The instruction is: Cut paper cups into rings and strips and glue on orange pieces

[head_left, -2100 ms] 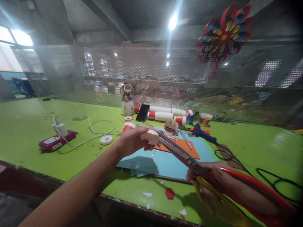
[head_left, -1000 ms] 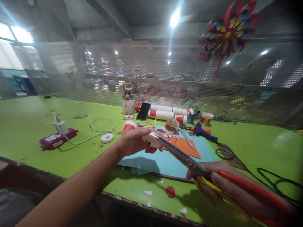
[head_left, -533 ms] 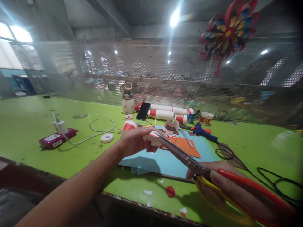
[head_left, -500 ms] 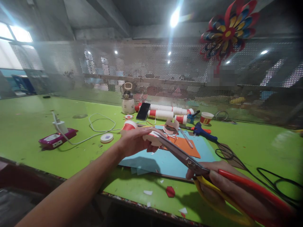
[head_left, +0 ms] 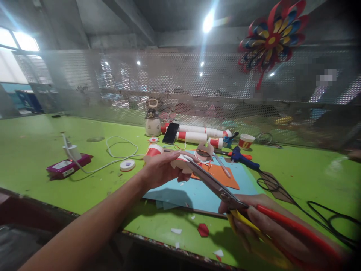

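My left hand (head_left: 160, 169) is closed around a white cut paper piece (head_left: 180, 162), held up over the light blue sheets (head_left: 175, 194). Wrapped round the red and yellow handles of a pair of scissors (head_left: 210, 182), my right hand (head_left: 254, 216) is at the lower right. The blade tips meet the paper piece; whether they cut into it right now is hard to make out. Under the blades lies an orange sheet (head_left: 225, 178) with a pen-like tool (head_left: 222, 165). Behind them is a cut cup piece (head_left: 204, 152).
A blue glue gun (head_left: 244, 160) with a black cord lies right. Stacked paper cups (head_left: 193, 136), a phone (head_left: 170, 133) and a bottle (head_left: 152, 122) are at the back. A purple power strip (head_left: 70, 165) sits left. Paper scraps (head_left: 203, 230) lie near the front edge.
The scissors' tips have shifted slightly right along the paper piece, showing more of its white face. The handles and my right hand have moved slightly left. My left hand stays nearly still.
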Motion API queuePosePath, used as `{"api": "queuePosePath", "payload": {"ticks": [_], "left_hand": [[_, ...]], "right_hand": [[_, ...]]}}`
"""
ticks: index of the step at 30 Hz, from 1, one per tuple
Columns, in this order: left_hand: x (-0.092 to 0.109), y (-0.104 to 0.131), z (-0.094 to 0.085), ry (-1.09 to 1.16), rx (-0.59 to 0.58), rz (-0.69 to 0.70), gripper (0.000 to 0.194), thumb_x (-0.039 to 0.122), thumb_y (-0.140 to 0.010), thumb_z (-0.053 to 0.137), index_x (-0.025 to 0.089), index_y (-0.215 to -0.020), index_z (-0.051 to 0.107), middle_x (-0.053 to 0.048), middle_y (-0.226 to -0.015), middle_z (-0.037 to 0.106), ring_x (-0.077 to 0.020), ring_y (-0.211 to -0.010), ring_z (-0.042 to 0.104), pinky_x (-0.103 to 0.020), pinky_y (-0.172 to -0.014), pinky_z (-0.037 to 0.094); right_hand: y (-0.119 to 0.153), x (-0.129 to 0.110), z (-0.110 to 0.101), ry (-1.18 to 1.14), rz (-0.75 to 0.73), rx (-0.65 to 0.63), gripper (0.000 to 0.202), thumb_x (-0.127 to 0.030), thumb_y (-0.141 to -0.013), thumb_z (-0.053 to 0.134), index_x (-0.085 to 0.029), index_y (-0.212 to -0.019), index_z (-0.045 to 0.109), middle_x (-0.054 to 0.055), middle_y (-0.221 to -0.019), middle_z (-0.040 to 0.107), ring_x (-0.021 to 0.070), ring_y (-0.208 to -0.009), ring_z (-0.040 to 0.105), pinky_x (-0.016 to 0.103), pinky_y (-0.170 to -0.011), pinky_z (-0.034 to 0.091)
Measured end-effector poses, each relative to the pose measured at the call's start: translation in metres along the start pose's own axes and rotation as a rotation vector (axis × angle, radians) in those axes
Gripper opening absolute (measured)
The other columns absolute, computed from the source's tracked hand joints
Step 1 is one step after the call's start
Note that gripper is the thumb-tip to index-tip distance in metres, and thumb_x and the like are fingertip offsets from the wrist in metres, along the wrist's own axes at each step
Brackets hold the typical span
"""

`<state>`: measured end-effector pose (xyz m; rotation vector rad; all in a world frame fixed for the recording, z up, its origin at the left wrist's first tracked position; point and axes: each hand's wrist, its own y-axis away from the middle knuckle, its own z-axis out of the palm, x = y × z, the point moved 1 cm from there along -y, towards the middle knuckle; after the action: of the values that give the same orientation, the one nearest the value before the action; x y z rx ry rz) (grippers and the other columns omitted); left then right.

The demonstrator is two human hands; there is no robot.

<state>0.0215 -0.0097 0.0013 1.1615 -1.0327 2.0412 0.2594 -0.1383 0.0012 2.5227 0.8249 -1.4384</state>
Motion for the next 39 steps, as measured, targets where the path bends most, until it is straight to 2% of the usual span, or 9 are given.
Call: {"api": "queuePosePath", "payload": {"ticks": [8, 14, 17, 24, 30, 39], "left_hand": [[0.0036, 0.0006, 0.0026, 0.006, -0.028, 0.027, 0.040, 0.040, -0.086, 0.052, 0.009, -0.103, 0.070, -0.011, -0.080, 0.063, -0.0177, -0.066, 0.056, -0.028, -0.058, 0.037], [0.0035, 0.0003, -0.0003, -0.007, -0.041, 0.009, 0.041, 0.041, -0.085, 0.052, 0.008, -0.104, 0.069, -0.010, -0.074, 0.062, -0.0182, -0.065, 0.057, -0.028, -0.057, 0.037], [0.0025, 0.0000, -0.0016, -0.013, -0.061, 0.009, 0.042, 0.040, -0.086, 0.051, 0.007, -0.105, 0.069, -0.010, -0.073, 0.062, -0.0178, -0.064, 0.056, -0.027, -0.056, 0.037], [0.0030, 0.0010, -0.0016, -0.009, -0.050, -0.001, 0.041, 0.042, -0.086, 0.051, 0.010, -0.105, 0.069, -0.010, -0.075, 0.062, -0.0178, -0.065, 0.056, -0.027, -0.057, 0.037], [0.0038, 0.0012, -0.0020, 0.004, -0.046, -0.019, 0.040, 0.040, -0.087, 0.052, 0.009, -0.105, 0.069, -0.010, -0.075, 0.062, -0.0175, -0.065, 0.057, -0.026, -0.057, 0.038], [0.0032, 0.0013, -0.0038, 0.020, -0.061, -0.021, 0.040, 0.040, -0.087, 0.051, 0.008, -0.105, 0.069, -0.010, -0.075, 0.062, -0.0167, -0.065, 0.057, -0.025, -0.056, 0.039]], "right_hand": [[0.0071, 0.0045, -0.0011, -0.050, 0.060, 0.061, 0.042, -0.049, -0.098, 0.036, -0.023, -0.113, 0.066, 0.001, -0.062, 0.062, 0.0163, -0.053, 0.060, 0.026, -0.054, 0.053], [0.0050, -0.0033, -0.0034, 0.050, 0.019, 0.080, 0.046, -0.052, -0.097, 0.033, -0.024, -0.106, 0.070, 0.002, -0.061, 0.061, 0.0172, -0.053, 0.058, 0.027, -0.052, 0.052], [0.0017, -0.0047, -0.0037, 0.092, 0.009, 0.072, 0.047, -0.053, -0.097, 0.033, -0.024, -0.104, 0.070, 0.002, -0.060, 0.060, 0.0169, -0.053, 0.057, 0.026, -0.051, 0.050], [0.0007, -0.0045, -0.0014, 0.032, 0.018, 0.055, 0.048, -0.054, -0.097, 0.031, -0.023, -0.102, 0.068, 0.002, -0.060, 0.057, 0.0144, -0.049, 0.051, 0.024, -0.044, 0.045], [0.0019, -0.0046, -0.0061, 0.130, -0.026, 0.045, 0.045, -0.050, -0.098, 0.033, -0.024, -0.106, 0.068, 0.003, -0.064, 0.060, 0.0158, -0.053, 0.055, 0.025, -0.048, 0.049], [0.0031, -0.0033, -0.0034, 0.079, -0.022, 0.037, 0.046, -0.050, -0.099, 0.032, -0.023, -0.103, 0.068, 0.003, -0.065, 0.061, 0.0154, -0.054, 0.057, 0.024, -0.048, 0.050]]}}
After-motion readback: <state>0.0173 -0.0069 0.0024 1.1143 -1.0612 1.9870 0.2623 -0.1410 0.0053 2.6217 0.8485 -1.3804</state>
